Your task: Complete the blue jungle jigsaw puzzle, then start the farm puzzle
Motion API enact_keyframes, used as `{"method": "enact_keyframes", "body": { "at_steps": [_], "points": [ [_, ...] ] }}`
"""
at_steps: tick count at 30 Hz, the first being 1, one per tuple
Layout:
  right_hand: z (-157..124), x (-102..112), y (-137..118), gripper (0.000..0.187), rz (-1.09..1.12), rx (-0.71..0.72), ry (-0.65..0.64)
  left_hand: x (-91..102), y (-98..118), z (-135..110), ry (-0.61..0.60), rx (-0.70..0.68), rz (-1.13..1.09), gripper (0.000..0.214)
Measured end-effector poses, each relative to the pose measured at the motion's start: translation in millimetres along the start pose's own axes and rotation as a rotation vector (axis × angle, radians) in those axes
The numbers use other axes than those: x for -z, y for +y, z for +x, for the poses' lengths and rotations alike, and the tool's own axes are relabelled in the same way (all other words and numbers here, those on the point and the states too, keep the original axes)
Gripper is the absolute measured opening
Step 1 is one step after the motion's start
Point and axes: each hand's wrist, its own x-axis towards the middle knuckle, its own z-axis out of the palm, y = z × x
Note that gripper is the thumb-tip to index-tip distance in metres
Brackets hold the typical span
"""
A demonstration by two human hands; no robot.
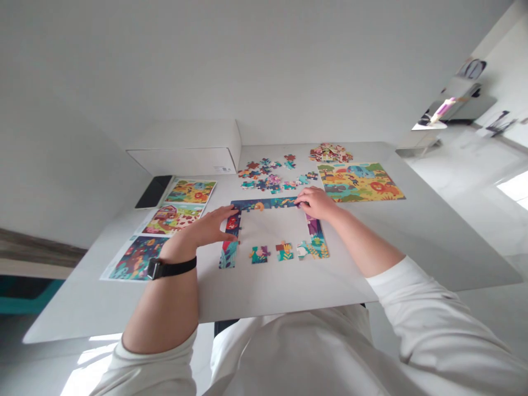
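A partly joined jigsaw border point(268, 204) lies on the white table, with a top strip, a left column and a right column. My left hand point(208, 226) rests along the left column, thumb and fingers spread, fingertips touching the upper left corner. At the upper right corner my right hand point(315, 202) has its fingers bent together on a puzzle piece, mostly hidden under them. Along the bottom lie separate pieces: a teal and purple piece point(259, 254), a piece with yellow leaves point(284, 251) and a whitish piece point(303, 251) beside the lower right corner.
Loose puzzle pieces point(264, 175) are scattered behind the border. A heap of other pieces point(331, 153) sits behind an assembled animal puzzle point(358, 181). To the left are a picture sheet point(173, 217), a dark phone-like slab point(153, 191) and a white box point(181, 160).
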Motion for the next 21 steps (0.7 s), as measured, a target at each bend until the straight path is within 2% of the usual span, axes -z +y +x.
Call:
{"method": "enact_keyframes", "body": {
  "at_steps": [2, 6, 13, 21],
  "points": [
    [0.2, -0.4, -1.0, 0.030, 0.000, 0.013, -0.005, -1.1, 0.3, 1.1, -0.026, 0.008, 0.001, 0.112],
    [0.6, -2.3, -4.0, 0.026, -0.020, 0.015, -0.029, -2.8, 2.8, 3.5, -0.017, 0.009, 0.015, 0.106],
    [0.2, -8.6, -13.8, 0.026, -0.077, -0.005, 0.003, -2.5, 3.9, 3.1, -0.005, 0.004, 0.029, 0.099],
    [-0.5, -6.9, -22.2, 0.028, -0.112, -0.041, -0.030, -4.3, 6.2, 3.2, 0.002, 0.031, 0.018, 0.096]
  ]
}}
